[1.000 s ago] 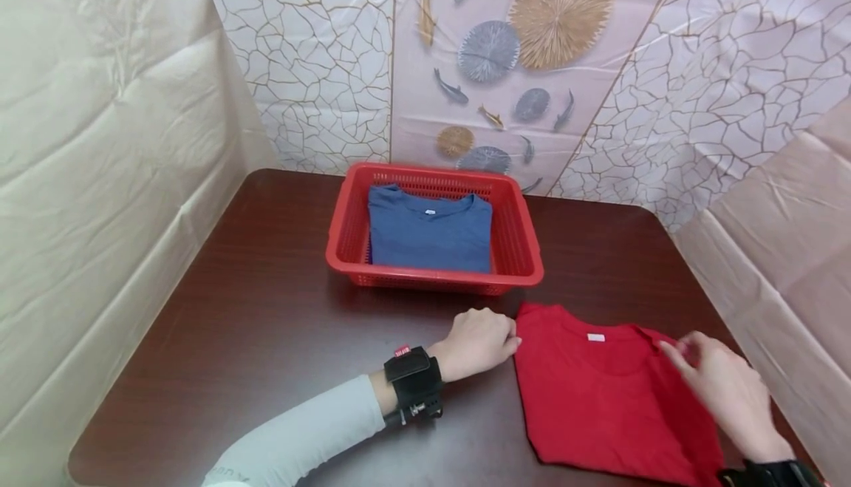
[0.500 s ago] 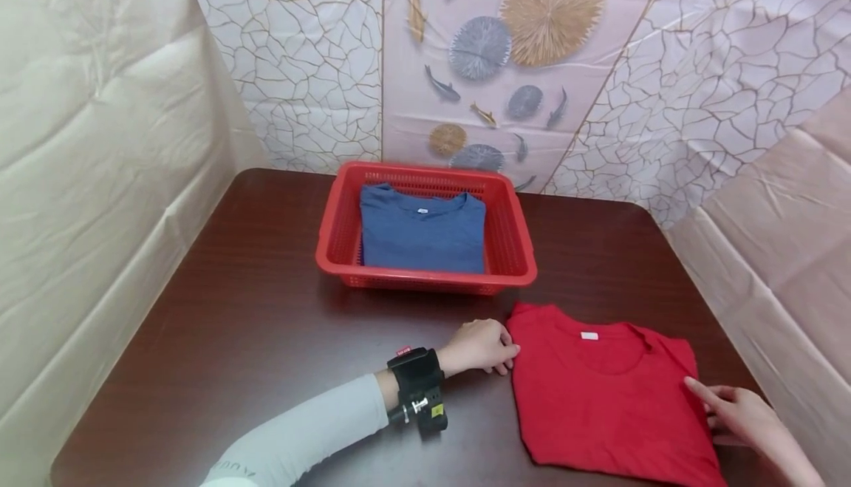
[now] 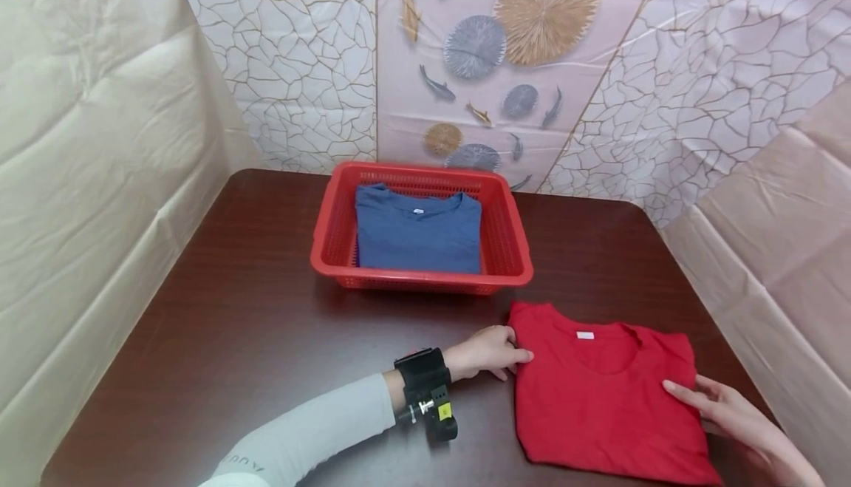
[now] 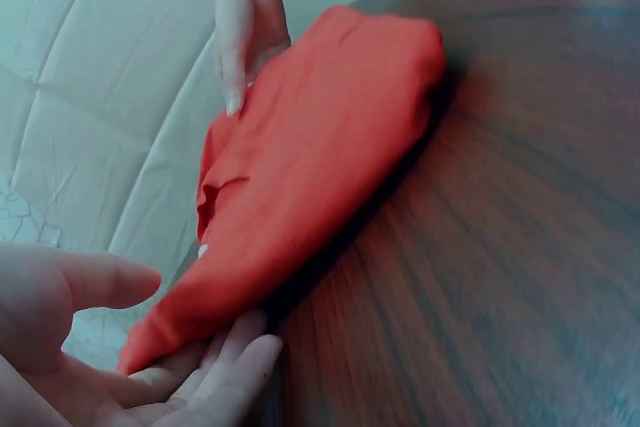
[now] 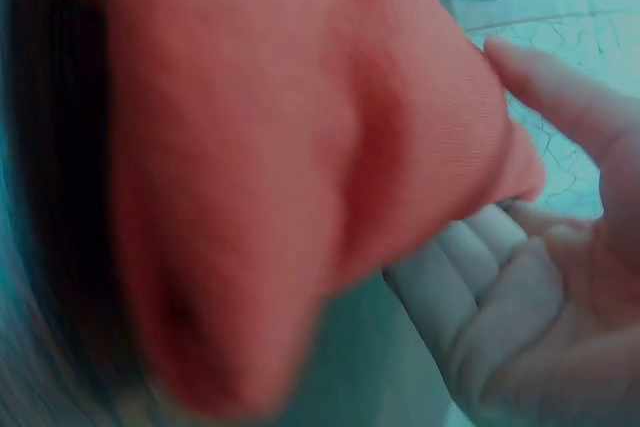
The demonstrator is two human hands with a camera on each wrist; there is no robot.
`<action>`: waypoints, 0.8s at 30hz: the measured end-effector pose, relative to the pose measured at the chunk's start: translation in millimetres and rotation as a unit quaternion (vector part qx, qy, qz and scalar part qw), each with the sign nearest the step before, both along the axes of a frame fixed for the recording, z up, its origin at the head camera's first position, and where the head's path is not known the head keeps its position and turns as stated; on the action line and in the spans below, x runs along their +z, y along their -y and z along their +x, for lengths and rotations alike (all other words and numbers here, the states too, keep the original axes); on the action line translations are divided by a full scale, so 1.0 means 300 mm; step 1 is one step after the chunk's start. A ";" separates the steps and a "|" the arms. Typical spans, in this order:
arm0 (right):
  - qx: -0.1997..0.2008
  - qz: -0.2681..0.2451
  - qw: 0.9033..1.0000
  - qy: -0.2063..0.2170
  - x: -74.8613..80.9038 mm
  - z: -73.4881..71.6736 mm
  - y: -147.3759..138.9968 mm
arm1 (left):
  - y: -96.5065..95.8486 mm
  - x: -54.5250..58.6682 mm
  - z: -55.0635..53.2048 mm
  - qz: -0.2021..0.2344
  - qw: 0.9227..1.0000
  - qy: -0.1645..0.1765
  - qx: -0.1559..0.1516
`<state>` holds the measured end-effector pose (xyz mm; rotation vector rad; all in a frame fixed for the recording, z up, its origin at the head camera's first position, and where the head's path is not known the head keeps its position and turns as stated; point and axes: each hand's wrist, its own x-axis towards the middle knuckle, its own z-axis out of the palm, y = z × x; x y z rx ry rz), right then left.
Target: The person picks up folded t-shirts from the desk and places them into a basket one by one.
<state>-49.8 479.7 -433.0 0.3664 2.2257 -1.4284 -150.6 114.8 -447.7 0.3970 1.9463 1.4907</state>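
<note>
A folded red T-shirt (image 3: 605, 398) with a white neck label lies at the front right, its neckline facing away from me. At its left edge is my left hand (image 3: 488, 352); in the left wrist view the fingers (image 4: 225, 372) reach beneath the cloth while the thumb hovers just above it. My right hand (image 3: 738, 417) holds the opposite edge, its thumb on top and its other fingers underneath. In the right wrist view the red cloth (image 5: 300, 147) bulges and folds down between thumb and fingers. Fingertips under the cloth are hidden there.
Behind, a red plastic basket (image 3: 425, 277) holds a folded blue T-shirt (image 3: 419, 236). The dark brown table (image 3: 266, 324) extends to the left. Cream cloth (image 3: 100, 103) hangs along the left side, and a patterned sheet (image 3: 312, 66) covers the back.
My right hand has moved from the shirt's upper right corner down to its right edge, with its thumb now on the cloth. My left thumb has come over the left edge.
</note>
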 end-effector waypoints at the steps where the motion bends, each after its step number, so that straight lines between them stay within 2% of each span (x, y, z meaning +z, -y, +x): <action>1: 0.006 -0.025 1.000 0.002 -0.004 0.001 -0.001 | -0.001 0.001 0.002 0.009 1.000 0.003 0.001; 3: 0.021 -0.073 0.997 0.004 -0.012 0.005 -0.002 | -0.004 0.001 0.003 0.031 0.999 0.022 -0.001; 6: 0.030 -0.118 0.993 0.006 -0.021 0.011 0.012 | -0.006 -0.003 0.002 0.057 0.996 0.071 -0.008; 11: 0.013 -0.164 0.986 0.013 -0.036 0.018 0.045 | -0.009 -0.022 -0.009 0.086 0.984 0.156 -0.008; 14: -0.001 -0.207 0.978 0.014 -0.042 0.024 0.060 | -0.015 -0.037 -0.015 0.111 0.976 0.186 0.005; 16: -0.005 -0.228 0.974 0.008 -0.045 0.028 0.071 | -0.019 -0.046 -0.019 0.126 0.974 0.188 0.013; 19: -0.019 -0.224 0.974 -0.006 -0.040 0.036 0.088 | -0.022 -0.049 -0.022 0.139 0.974 0.178 0.015; 22: -0.036 -0.220 0.975 -0.008 -0.022 0.049 0.101 | -0.021 -0.042 -0.024 0.137 0.977 0.162 0.009; 24: -0.046 -0.231 0.972 -0.005 -0.004 0.060 0.110 | -0.019 -0.032 -0.026 0.133 0.980 0.148 0.003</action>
